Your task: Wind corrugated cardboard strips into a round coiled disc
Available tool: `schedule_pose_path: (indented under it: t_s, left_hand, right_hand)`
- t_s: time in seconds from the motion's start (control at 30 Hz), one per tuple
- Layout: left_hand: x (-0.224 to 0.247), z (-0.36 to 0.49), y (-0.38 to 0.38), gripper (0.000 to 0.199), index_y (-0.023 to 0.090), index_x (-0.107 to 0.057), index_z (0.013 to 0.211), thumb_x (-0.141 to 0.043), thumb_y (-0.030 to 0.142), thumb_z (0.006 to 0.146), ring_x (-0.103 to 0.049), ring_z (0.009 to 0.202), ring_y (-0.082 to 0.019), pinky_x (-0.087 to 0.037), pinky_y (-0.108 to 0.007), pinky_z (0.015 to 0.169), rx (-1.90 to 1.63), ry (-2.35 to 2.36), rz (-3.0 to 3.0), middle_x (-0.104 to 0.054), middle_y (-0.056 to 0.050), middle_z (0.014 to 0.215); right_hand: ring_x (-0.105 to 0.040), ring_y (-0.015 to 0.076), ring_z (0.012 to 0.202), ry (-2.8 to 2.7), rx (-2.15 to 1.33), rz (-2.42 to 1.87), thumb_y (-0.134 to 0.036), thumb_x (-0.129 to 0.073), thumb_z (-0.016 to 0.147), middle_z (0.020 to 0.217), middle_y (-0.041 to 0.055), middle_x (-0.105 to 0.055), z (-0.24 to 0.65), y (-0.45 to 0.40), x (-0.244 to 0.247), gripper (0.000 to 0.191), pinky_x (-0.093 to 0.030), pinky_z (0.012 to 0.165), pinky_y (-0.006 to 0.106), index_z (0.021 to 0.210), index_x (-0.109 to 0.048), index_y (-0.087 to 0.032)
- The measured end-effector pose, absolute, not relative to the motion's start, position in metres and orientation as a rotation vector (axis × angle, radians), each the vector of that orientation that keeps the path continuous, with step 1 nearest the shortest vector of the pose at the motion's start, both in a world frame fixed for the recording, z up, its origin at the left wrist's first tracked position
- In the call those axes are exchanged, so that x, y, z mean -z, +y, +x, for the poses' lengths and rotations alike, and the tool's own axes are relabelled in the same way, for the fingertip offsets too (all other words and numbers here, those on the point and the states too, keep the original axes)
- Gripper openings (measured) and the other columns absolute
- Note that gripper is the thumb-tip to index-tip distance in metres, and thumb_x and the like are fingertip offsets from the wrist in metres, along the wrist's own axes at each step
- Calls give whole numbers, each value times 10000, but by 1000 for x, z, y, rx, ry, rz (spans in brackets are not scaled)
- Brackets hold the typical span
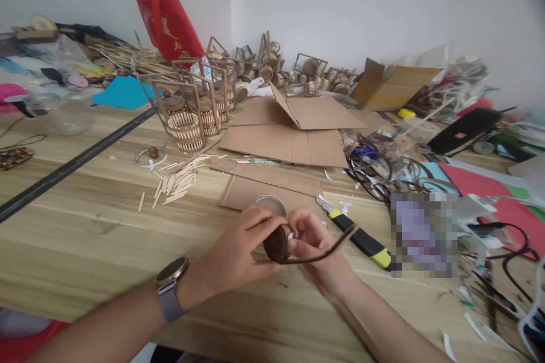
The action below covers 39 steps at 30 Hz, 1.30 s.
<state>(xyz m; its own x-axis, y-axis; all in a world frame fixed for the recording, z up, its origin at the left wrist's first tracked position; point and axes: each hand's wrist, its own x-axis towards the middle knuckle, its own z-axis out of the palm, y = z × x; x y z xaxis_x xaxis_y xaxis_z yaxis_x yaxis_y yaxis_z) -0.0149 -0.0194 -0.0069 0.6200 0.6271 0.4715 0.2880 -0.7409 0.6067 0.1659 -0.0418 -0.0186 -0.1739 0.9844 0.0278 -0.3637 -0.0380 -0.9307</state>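
Note:
My left hand point(251, 244) is closed around a coiled brown cord point(276, 244), fingers above and thumb below it. A loose tail of the cord runs out to the right, under and past my right hand point(313, 238). The fingers of my right hand are bent, pinching a small white piece point(290, 236) at the coil's right side; whether it is tape or paper I cannot tell. Just behind my hands a round ring point(271, 204) lies on cardboard. To the right rests a yellow and black utility knife point(361, 238), blade toward the cardboard.
Small wooden baskets with frame handles point(187, 125) stand at the back left. Short wooden sticks point(176, 181) lie scattered before them. Flattened cardboard point(281, 142) covers the middle. A tangle of dark strips point(383, 167) and a black case point(464, 130) sit at the right.

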Motion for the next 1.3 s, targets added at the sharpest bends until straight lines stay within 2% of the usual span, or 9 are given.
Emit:
schedule_pose_path:
  t_s: [0.1,0.23,0.33,0.43,0.63,0.77,0.9,1.1,1.3]
  left_hand:
    - [5,-14,-20,455,156,-563,1191,-752,279,796,-567,997,-245,-487,-375,898,-905,706,2378,-624,-103,1093]
    - [6,-13,-20,544,173,-558,1231,-792,265,748,-571,1039,-255,-492,-371,915,-889,759,2292,-610,-100,1113]
    - [6,-13,-20,582,188,-550,1257,-798,304,744,-579,1058,-256,-493,-369,932,-905,785,2224,-605,-98,1134]
    - [6,-15,-21,553,191,-554,1253,-779,304,761,-581,1075,-254,-494,-363,940,-931,802,2210,-606,-99,1151]
    - [12,-16,-20,555,168,-558,1247,-785,281,753,-585,1077,-247,-499,-350,941,-958,822,2226,-609,-104,1150]
    - [16,-15,-18,581,174,-544,1258,-790,325,754,-583,1058,-248,-506,-360,923,-967,809,2268,-609,-104,1147]
    - [16,-15,-15,579,174,-529,1270,-778,280,758,-572,1044,-259,-499,-384,914,-950,832,2377,-605,-103,1126]
    - [12,-16,-11,518,178,-521,1235,-729,161,761,-556,980,-244,-493,-373,876,-983,884,2507,-602,-85,1071]
    - [15,-16,-10,498,156,-502,1234,-703,126,780,-533,980,-251,-492,-374,870,-1018,872,2627,-593,-98,1063]
  right_hand:
    - [-474,108,610,-1039,-1495,-812,-314,-885,612,712,-63,-477,169,-42,16,421,-423,538,204,902,-582,-267]
    - [-534,121,652,-1318,-1196,-835,-314,-766,787,708,-20,-540,175,-42,15,125,-450,584,230,737,-690,-229]
    - [-553,131,652,-1454,-981,-828,-293,-753,806,717,-1,-601,176,-43,16,29,-455,570,242,822,-775,-282]
    - [-580,139,661,-1471,-900,-777,-286,-734,827,719,5,-647,174,-43,21,108,-468,565,242,913,-783,-328]
    - [-601,134,634,-1572,-825,-822,-246,-741,820,706,7,-647,176,-40,32,159,-485,573,248,963,-779,-303]
    - [-591,137,638,-1629,-836,-852,-320,-754,808,736,18,-628,183,-36,28,241,-490,568,259,1046,-764,-290]
    - [-616,141,680,-1475,-977,-891,-391,-736,818,743,28,-660,191,-36,18,173,-505,603,260,935,-783,-271]
    - [-500,76,396,-1239,-1545,-1046,-517,-788,704,519,-10,-627,190,-38,8,357,-415,392,190,755,-713,-171]
    - [-418,55,330,-1369,-1428,-1328,-482,-765,668,496,-60,-557,181,-44,-9,327,-317,306,170,729,-647,-182]
